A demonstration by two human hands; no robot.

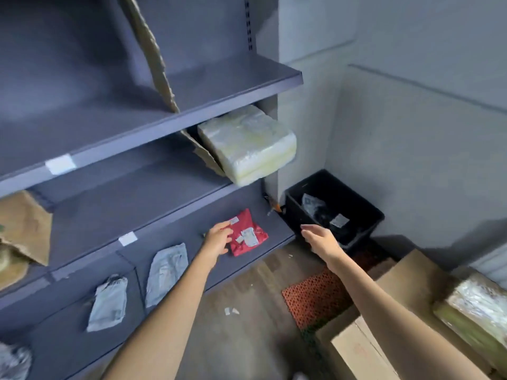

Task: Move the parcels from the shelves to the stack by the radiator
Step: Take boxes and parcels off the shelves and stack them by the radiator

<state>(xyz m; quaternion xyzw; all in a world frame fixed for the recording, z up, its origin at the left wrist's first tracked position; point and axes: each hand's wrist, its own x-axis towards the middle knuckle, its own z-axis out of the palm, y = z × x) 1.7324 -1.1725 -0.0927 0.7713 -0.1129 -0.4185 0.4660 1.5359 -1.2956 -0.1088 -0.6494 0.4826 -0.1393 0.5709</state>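
A red flat parcel point(248, 233) with white labels lies on the lowest grey shelf point(175, 272), near its right end. My left hand point(218, 237) rests on the parcel's left edge, fingers spread over it. To the right of the shelf, my right hand point(319, 238) hovers in the air, open and empty. Two grey bag parcels point(166, 272) point(108, 303) lie further left on the same shelf. A large pale wrapped parcel point(247, 144) juts out from the middle shelf above. Cardboard boxes point(384, 322) are stacked at the lower right.
A black bin point(333, 207) with bagged items stands in the corner by the wall. An orange mat point(318, 297) lies on the floor. Torn cardboard point(149, 50) leans on the upper shelf. Brown paper point(24, 229) sits at the far left. A plastic-wrapped bundle point(477, 303) lies at the right edge.
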